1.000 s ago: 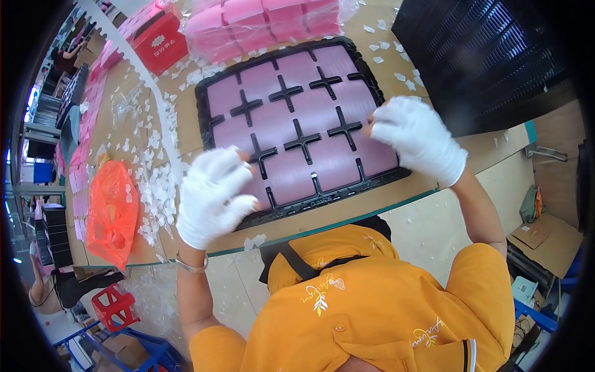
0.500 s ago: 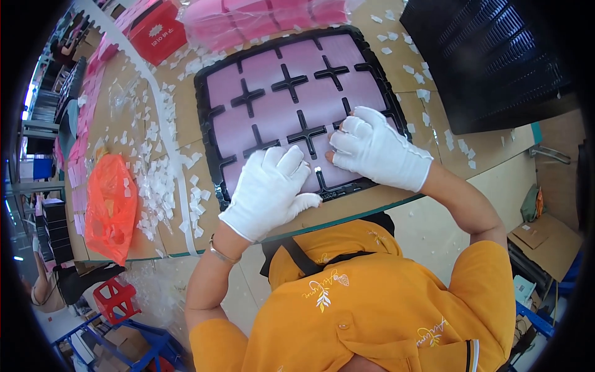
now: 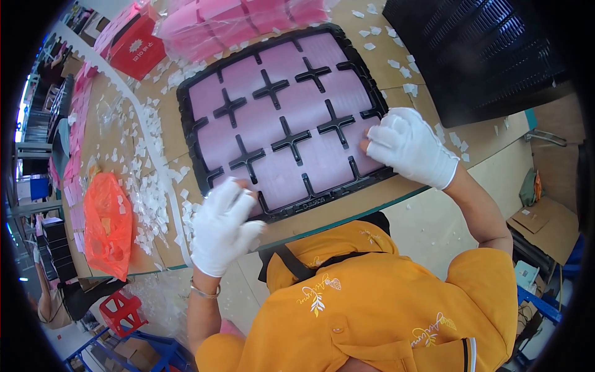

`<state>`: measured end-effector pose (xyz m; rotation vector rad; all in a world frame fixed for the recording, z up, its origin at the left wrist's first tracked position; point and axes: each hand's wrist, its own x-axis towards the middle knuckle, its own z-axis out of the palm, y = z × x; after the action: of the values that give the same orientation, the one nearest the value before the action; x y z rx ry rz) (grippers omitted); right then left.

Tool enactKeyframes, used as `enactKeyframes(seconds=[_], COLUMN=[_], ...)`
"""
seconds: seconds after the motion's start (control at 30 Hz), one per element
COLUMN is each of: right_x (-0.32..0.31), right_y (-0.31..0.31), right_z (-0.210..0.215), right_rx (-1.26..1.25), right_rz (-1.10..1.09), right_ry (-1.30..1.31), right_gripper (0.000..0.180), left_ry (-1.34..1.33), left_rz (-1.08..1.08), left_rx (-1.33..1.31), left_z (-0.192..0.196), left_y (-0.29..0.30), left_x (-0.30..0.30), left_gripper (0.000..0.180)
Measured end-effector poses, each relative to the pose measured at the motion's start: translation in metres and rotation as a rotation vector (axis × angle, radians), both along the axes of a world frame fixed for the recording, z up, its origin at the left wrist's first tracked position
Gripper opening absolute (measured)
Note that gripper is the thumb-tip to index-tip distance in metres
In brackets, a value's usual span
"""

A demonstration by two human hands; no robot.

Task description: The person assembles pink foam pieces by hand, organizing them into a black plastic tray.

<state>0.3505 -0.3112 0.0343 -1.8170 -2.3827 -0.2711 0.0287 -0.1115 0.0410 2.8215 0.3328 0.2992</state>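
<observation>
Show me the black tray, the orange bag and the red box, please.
Black tray (image 3: 313, 203): head view, on its near rim.
Orange bag (image 3: 107, 234): head view, on its wrinkled middle.
Red box (image 3: 139, 57): head view, on its printed side.

A broad worktable faced with brown cardboard and edged in green (image 3: 334, 209) stands over a pale, smooth floor (image 3: 412, 217). At lower left are a red plastic stool with cut-out openings (image 3: 119, 312) and a blue metal frame (image 3: 166, 352). Bright white light (image 3: 23, 118) shows along the far left, opposite a brown, flat-faced panel (image 3: 555, 124).
</observation>
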Motion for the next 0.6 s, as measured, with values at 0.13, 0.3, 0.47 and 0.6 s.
enactKeyframes(seconds=[0.13,0.3,0.47,0.6], right_x=[-0.007,0.0,0.019,0.053], right_y=[0.012,-0.009,0.014,0.086], right_z=[-0.006,-0.001,0.019,0.026], right_rx=[0.095,-0.031,0.072,0.126], right_rz=[0.058,0.015,-0.043,-0.526], right_ry=[0.036,-0.016,-0.049,0.506], right_gripper=[0.022,0.024,0.013,0.015], left_ry=[0.008,0.064,-0.013,-0.201], left_rz=[0.028,0.009,0.074,0.348], left_rx=[0.111,0.134,0.109,0.09], left_z=[-0.005,-0.003,-0.003,-0.006], left_y=[0.007,0.002,0.032,0.1], left_x=[-0.003,-0.023,-0.02,0.017], left_gripper=[0.05,0.047,0.037,0.024])
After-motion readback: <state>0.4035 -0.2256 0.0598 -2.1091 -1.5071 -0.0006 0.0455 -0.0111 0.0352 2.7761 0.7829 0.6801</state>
